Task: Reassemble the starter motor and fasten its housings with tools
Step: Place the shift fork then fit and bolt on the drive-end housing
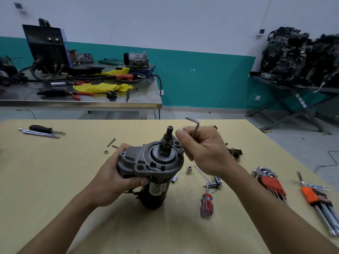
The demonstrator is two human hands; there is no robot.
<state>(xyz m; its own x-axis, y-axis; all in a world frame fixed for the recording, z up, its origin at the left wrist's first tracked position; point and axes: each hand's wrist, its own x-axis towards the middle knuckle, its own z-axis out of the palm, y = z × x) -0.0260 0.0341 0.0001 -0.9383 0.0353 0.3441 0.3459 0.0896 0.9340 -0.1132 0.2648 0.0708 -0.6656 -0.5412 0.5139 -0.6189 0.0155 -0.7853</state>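
The starter motor (152,167) stands upright on the yellow table (55,180), its grey front housing and pinion shaft pointing up and its black body below. My left hand (117,173) grips the housing from the left side. In my right hand (203,147) is an L-shaped hex key (194,125); the key's lower tip reaches a bolt hole on the right edge of the housing flange. A small bolt (183,128) sticks out above my right fingers.
Loose bolts and a nut (105,152) lie left of the motor. Sockets (189,169), a T-handle (211,184) and a red screwdriver (207,204) lie to the right, then two hex key sets (271,184) (311,195). A black screwdriver (45,129) lies far left. A cluttered metal bench (82,102) stands behind.
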